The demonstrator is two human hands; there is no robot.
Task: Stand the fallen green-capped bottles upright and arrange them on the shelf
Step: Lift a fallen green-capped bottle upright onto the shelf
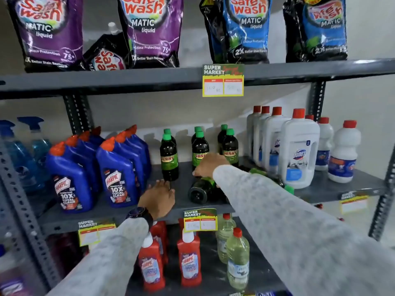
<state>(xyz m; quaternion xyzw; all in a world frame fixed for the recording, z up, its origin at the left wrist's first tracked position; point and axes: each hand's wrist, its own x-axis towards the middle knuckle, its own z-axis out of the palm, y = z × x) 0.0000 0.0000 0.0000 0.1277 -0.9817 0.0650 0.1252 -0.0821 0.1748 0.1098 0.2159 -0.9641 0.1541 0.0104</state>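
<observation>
The person is busy with the step of picking up a fallen bottle. The right hand (210, 165) reaches across the grey metal middle shelf (213, 207) and curls down over a dark bottle with a green label lying on its side (201, 189). The fingers bend around it, but I cannot tell if they squeeze it tight yet.

This lying bottle sits near the front of the shelf, in front of the standing dark bottles with green caps (168, 157). Its round flat bottom points at us and a bit to the left. Its top end points away to the right and is hidden under the sleeve, so its long side runs from front to back, slanting right.

More fallen green-capped bottles (287, 188) lie farther right, just beside the big white jug with a red cap (299, 150).

The left hand (159, 197) rests low at the shelf's front edge with fingers bent and a little apart, holding nothing.

Next, I think the right hand must grip the bottle well, tip its cap end up, and set it down flat beside the standing ones.
</observation>
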